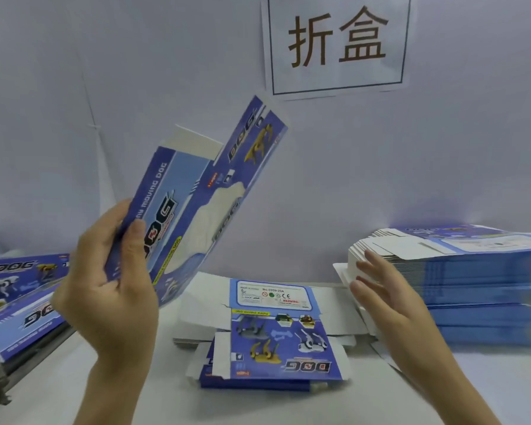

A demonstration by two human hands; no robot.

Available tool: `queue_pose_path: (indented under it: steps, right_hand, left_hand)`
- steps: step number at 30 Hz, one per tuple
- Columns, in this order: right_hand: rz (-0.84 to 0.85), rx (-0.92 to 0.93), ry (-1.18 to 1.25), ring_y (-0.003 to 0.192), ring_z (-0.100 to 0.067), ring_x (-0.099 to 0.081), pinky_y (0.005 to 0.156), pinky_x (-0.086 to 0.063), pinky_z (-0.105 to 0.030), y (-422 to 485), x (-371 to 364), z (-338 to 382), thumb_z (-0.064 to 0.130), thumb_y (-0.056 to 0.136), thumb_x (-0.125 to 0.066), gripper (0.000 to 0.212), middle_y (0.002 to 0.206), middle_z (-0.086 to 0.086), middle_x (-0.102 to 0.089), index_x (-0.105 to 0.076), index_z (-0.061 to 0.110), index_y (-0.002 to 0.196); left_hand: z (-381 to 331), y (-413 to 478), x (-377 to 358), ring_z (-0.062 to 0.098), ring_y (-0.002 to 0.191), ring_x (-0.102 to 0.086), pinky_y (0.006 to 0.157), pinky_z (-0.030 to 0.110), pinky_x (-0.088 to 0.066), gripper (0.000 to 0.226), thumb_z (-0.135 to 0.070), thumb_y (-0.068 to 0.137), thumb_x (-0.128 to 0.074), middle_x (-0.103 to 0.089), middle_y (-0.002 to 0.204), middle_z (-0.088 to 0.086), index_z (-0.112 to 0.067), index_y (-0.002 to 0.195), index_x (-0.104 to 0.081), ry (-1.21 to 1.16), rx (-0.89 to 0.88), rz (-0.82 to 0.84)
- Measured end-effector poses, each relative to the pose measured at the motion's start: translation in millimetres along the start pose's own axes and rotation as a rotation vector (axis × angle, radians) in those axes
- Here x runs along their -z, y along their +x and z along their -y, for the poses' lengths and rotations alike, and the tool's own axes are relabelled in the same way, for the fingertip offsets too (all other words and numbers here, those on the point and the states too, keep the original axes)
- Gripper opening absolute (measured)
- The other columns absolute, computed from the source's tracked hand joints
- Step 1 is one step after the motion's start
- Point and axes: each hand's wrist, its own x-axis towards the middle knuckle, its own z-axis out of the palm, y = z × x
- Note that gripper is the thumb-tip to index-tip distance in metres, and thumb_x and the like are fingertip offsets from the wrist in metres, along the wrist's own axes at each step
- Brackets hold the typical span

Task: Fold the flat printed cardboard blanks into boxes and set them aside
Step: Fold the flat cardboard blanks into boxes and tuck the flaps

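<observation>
Head view, looking down over your two hands. Your left hand point(111, 280), at 8 o'clock, grasps one printed blank point(196, 194) by its lower end, with the thumb on the printed face and the fingers curled behind. The blank is held clear of the tabletop point(380, 403) and tilts up toward 1 o'clock. It is partly opened, with a white flap standing out at its top.

Your right hand point(383, 299), at 4 o'clock, is released and holds nothing, its fingers straight and slightly spread. The fingertips lie at the left edge of the tall stack of flat blanks point(472, 286) at 3 o'clock; you cannot tell whether they touch it.

Between your hands, at 6 o'clock, a low pile of blanks point(276, 335) lies flat on the tabletop, printed side up. Its top sheet shows toy dog figures and a white warning label, and the pile sits just beside the tall stack.

At 9 o'clock more blue printed cartons point(22, 299) lie at the tabletop's edge; whether they are folded or flat cannot be told.

At 1 o'clock a white sign point(337, 44) with two dark characters inside a thin frame hangs on the pale wall point(472, 133).
</observation>
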Motion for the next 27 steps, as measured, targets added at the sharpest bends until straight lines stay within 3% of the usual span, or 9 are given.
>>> queue_pose_path:
  steps: [3,6,8,11,14,16,20,23,27]
  right_hand:
    - [-0.003,0.013,-0.005,0.116,0.009,-0.051,0.080,-0.044,-0.007,1.6,1.4,-3.1,0.019,0.094,-0.058,0.053,0.132,0.013,-0.056,-0.043,0.030,0.143]
    - [0.002,0.018,-0.015,0.116,0.008,-0.053,0.077,-0.044,-0.003,1.9,0.7,-6.7,0.017,0.095,-0.058,0.052,0.133,0.013,-0.056,-0.043,0.030,0.143]
    - [0.013,0.011,-0.021,0.119,0.002,-0.054,0.078,-0.043,-0.004,1.4,-0.8,-7.8,0.018,0.095,-0.058,0.054,0.135,0.012,-0.055,-0.041,0.030,0.145]
    - [0.028,0.002,-0.019,0.122,-0.003,-0.053,0.080,-0.042,-0.005,0.8,-2.8,-8.5,0.020,0.095,-0.057,0.057,0.137,0.012,-0.052,-0.037,0.031,0.147]
    - [0.048,-0.022,-0.013,0.123,-0.006,-0.052,0.079,-0.041,-0.007,2.0,-3.2,-9.4,0.021,0.094,-0.057,0.060,0.136,0.013,-0.051,-0.033,0.031,0.149]
    - [0.062,-0.040,0.008,0.122,-0.007,-0.051,0.081,-0.042,-0.012,3.0,-4.1,-10.9,0.020,0.095,-0.057,0.059,0.135,0.013,-0.050,-0.033,0.030,0.148]
    - [0.136,-0.055,0.013,0.122,-0.005,-0.052,0.089,-0.043,-0.018,3.7,-5.2,-17.2,0.018,0.095,-0.057,0.053,0.133,0.015,-0.053,-0.038,0.035,0.142]
    - [0.345,-0.016,-0.161,0.125,0.002,-0.050,0.101,-0.042,-0.018,0.1,-14.4,-31.9,0.025,0.099,-0.054,0.041,0.139,0.023,-0.050,-0.045,0.046,0.133]
    - [0.628,0.068,-0.708,0.149,-0.002,-0.007,0.116,-0.007,-0.019,-10.4,-45.3,-82.9,0.038,0.105,-0.034,0.051,0.159,0.020,-0.009,-0.021,0.032,0.154]
  left_hand:
    - [-3.3,-6.5,-2.4,0.015,0.107,-0.065,0.083,0.027,-0.055,0.032,-0.029,0.101,-0.052,-0.063,0.118,-0.006,-0.007,0.123,-0.060,-0.055,0.039,-0.024]
    - [-19.4,-18.8,-13.5,-0.004,0.097,-0.063,0.080,0.013,-0.049,0.018,-0.022,0.099,-0.056,-0.064,0.108,-0.029,-0.020,0.116,-0.061,-0.123,0.019,-0.035]
    - [-29.3,-29.9,-22.1,-0.013,0.091,-0.060,0.079,0.008,-0.045,0.018,-0.022,0.097,-0.057,-0.064,0.102,-0.031,-0.028,0.114,-0.060,-0.166,0.007,0.025]
    - [-33.5,-37.5,-24.8,-0.010,0.084,-0.059,0.073,0.004,-0.040,0.019,-0.020,0.095,-0.057,-0.063,0.104,-0.015,-0.021,0.113,-0.060,-0.092,-0.198,0.181]
    - [-30.3,-41.3,-21.4,0.004,0.084,-0.061,0.078,0.012,-0.043,0.029,-0.007,0.090,-0.059,-0.069,0.103,-0.015,-0.019,0.116,-0.061,-0.036,-0.460,0.358]
    - [-28.8,-45.1,-19.7,0.005,0.087,-0.062,0.080,0.014,-0.044,0.035,-0.003,0.087,-0.061,-0.067,0.107,-0.013,-0.020,0.117,-0.061,0.000,-0.505,0.372]
    - [-29.4,-36.3,-16.3,-0.011,0.085,-0.059,0.077,0.008,-0.042,0.020,-0.018,0.095,-0.062,-0.066,0.110,-0.028,-0.026,0.112,-0.064,-0.082,-0.217,0.098]
    - [-29.8,-26.7,-12.9,-0.005,0.097,-0.064,0.081,0.018,-0.051,0.016,-0.027,0.097,-0.059,-0.062,0.109,-0.037,-0.028,0.113,-0.062,-0.183,-0.022,-0.036]
    - [-31.4,-24.2,-12.3,-0.004,0.098,-0.065,0.082,0.018,-0.052,0.014,-0.024,0.097,-0.059,-0.062,0.108,-0.039,-0.024,0.111,-0.062,-0.171,0.013,0.007]
